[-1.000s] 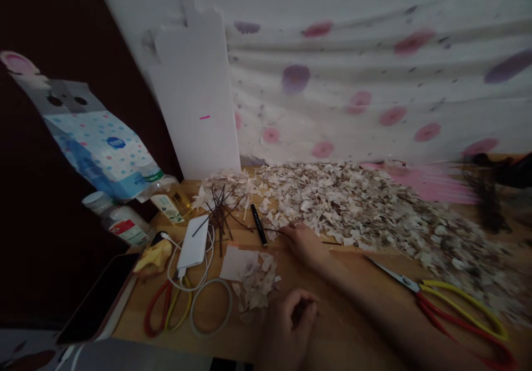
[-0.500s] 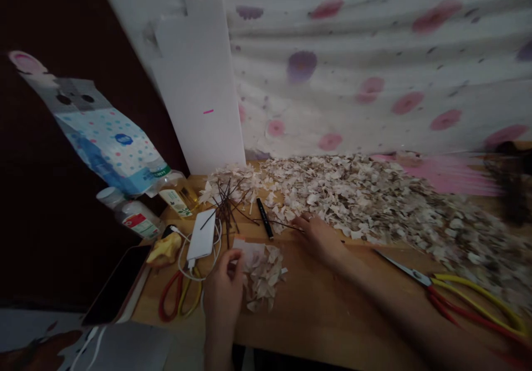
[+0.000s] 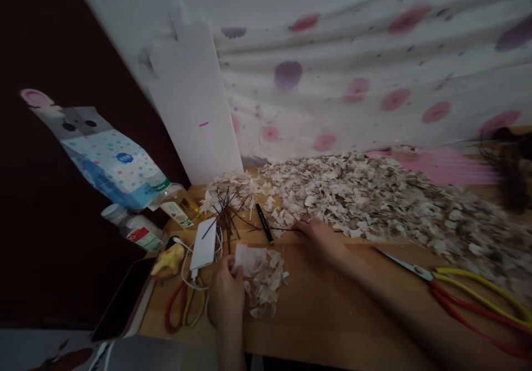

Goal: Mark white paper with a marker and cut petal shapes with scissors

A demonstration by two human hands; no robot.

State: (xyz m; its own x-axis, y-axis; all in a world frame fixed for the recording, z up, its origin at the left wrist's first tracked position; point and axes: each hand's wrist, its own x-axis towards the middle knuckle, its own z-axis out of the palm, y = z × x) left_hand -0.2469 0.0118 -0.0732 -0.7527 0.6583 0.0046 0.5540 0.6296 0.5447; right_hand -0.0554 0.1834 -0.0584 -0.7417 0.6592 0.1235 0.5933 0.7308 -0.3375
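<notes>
My left hand (image 3: 228,289) is closed, its thumb and fingers curled at the left edge of a thin whitish sheet (image 3: 250,260). What it pinches, if anything, is not clear. Beside that sheet lies a small heap of pale dried petals (image 3: 266,285). Farther right, my right hand (image 3: 319,239) rests low at the front edge of the large petal pile (image 3: 353,188). Its fingers close on a thin dark stick (image 3: 285,228), which lies nearly level and points left. A loose bunch of similar dark sticks (image 3: 225,213) is spread beyond my left hand.
A black marker (image 3: 264,223) lies between the hands. At left are a white power bank (image 3: 203,243) with cable, red-and-yellow scissors (image 3: 183,307), a yellowish lump (image 3: 168,261), bottles (image 3: 143,231) and a dark-screened tablet (image 3: 122,299). Larger scissors (image 3: 424,274) lie at right.
My left hand has come up against the whitish sheet, its fingers lower and nearer it. My right hand still holds the stick, which has shifted slightly left. The camera view has tilted a little.
</notes>
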